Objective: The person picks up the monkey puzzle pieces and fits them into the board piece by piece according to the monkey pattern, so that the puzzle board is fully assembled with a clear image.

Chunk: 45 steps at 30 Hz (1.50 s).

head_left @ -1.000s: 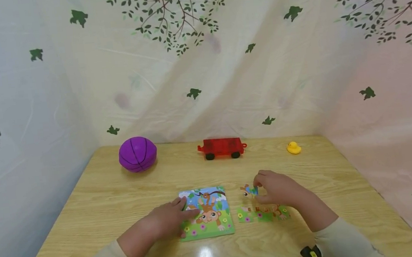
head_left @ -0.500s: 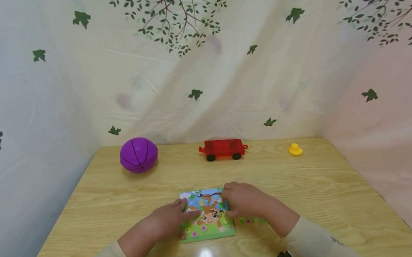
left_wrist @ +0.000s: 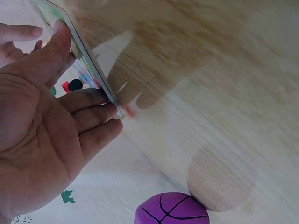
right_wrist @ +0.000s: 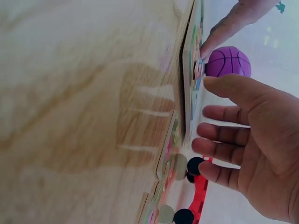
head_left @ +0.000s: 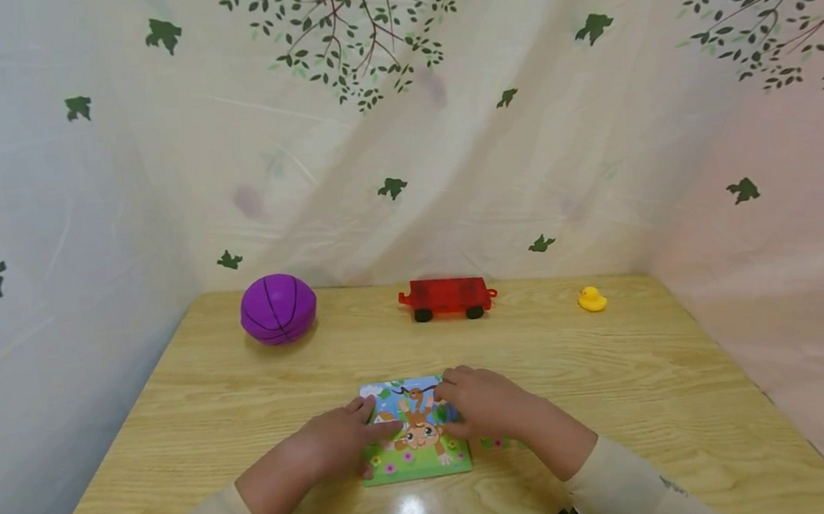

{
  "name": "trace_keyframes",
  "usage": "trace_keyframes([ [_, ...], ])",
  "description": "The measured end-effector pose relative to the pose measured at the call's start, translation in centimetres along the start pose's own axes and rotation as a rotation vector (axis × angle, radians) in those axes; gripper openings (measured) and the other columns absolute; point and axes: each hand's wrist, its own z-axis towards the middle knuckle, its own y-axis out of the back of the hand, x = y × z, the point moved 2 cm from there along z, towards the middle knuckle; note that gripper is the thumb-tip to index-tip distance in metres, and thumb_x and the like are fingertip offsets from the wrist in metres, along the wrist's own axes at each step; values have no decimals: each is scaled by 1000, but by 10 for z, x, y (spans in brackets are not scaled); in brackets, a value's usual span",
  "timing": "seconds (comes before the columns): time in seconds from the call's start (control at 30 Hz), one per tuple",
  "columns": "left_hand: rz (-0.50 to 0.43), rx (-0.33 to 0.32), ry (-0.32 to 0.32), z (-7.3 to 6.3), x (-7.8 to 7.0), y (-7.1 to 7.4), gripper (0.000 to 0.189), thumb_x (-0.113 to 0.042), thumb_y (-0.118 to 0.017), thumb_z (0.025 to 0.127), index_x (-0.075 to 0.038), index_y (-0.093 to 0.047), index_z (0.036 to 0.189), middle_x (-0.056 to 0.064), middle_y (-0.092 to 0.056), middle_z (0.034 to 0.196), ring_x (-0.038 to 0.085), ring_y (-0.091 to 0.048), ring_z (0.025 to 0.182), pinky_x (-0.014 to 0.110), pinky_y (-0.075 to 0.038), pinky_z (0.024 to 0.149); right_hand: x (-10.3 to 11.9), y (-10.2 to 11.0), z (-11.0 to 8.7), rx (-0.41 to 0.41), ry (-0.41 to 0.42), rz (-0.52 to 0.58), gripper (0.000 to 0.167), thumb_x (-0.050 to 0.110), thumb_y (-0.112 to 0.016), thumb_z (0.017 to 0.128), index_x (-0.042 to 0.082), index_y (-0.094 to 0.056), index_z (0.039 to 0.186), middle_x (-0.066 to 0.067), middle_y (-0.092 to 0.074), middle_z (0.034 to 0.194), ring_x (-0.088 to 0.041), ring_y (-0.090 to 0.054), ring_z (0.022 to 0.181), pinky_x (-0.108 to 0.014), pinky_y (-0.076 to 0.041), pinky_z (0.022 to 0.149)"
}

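A flat picture-puzzle board (head_left: 415, 470) with a monkey on green and blue lies on the table. My left hand (head_left: 341, 442) rests on its left side, fingers extended; in the left wrist view the thumb lies on the board's face and fingertips touch its edge. My right hand (head_left: 491, 404) reaches over the board's right side. In the right wrist view its thumb touches the board's face, while the other fingers are fairly straight and apart. Loose puzzle pieces (head_left: 498, 442) lie right of the board, mostly hidden under the right hand and forearm.
Along the back of the wooden table (head_left: 195, 414) stand a purple ball (head_left: 278, 309), a red toy wagon (head_left: 448, 297) with black wheels, and a yellow rubber duck (head_left: 592, 299). Pale cloth with leaf prints hangs behind and at both sides.
The right hand has come left from the loose pieces to the board's right side, bringing a puzzle piece with a bird's head and blue body. The left hand has stayed put.
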Motion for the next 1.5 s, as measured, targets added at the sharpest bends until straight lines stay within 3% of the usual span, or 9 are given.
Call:
trace_keyframes([
  [0.27, 4, -14, -28, -1, 1, -2, 71, -35, -77, 80, -39, -47, 145, 20, -36, 155, 38, -37, 142, 55, -50, 100, 12, -1, -7, -40, 164, 11, 27, 33, -62, 97, 27, -68, 123, 5, -61, 109, -13, -57, 97, -31, -54, 87],
  [0.47, 31, -17, -27, -1, 1, -2, 73, -37, -76, 79, -39, -46, 145, 20, -36, 155, 38, -39, 140, 53, -53, 98, 16, 0, -9, -21, 143, -30, 31, 29, -62, 96, 29, -65, 127, 6, -61, 111, -12, -57, 101, -36, -53, 97],
  [0.63, 33, -14, -17, -1, 1, -2, 73, -38, -76, 78, -40, -46, 145, 19, -36, 155, 37, -39, 141, 52, -52, 99, 22, 3, -9, 9, 132, -73, 32, 21, -60, 95, 25, -66, 125, 5, -60, 109, -10, -54, 95, -27, -54, 82],
  [0.8, 41, -17, -20, -2, 1, -1, 73, -39, -76, 78, -39, -47, 145, 19, -37, 155, 37, -39, 141, 52, -51, 101, 26, 3, -10, -4, 153, -73, 30, 18, -60, 94, 19, -68, 123, 4, -60, 111, -10, -54, 97, -21, -52, 79],
  [0.97, 2, -9, -9, -3, 3, -2, 75, -38, -76, 79, -30, -46, 147, 18, -35, 156, 36, -36, 143, 52, -46, 107, 24, 0, -14, -33, 163, -26, 34, 19, -60, 94, 17, -66, 128, 3, -59, 115, -11, -55, 99, -21, -52, 79],
  [1.1, -49, -21, 6, -1, 5, -2, 79, -35, -78, 78, -17, -45, 147, 17, -34, 157, 34, -34, 144, 50, -39, 113, 17, -3, -16, -61, 163, 65, 35, 19, -62, 93, 16, -66, 128, 3, -60, 118, -12, -56, 105, -27, -53, 92],
  [1.23, -71, -49, 4, 0, 6, -3, 76, -34, -80, 75, -10, -49, 140, 18, -36, 155, 36, -35, 143, 49, -39, 114, 6, -2, -22, -56, 102, 122, 34, 21, -62, 94, 14, -65, 127, 1, -61, 121, -17, -57, 112, -32, -52, 98],
  [1.5, -102, -48, 32, 0, 7, -5, 84, -37, -79, 77, -5, -40, 145, 19, -35, 156, 38, -36, 142, 53, -39, 112, -19, 10, -43, 83, -201, 174, 40, 32, -75, 85, 13, -66, 119, 1, -63, 116, -19, -57, 110, -39, -53, 94],
])
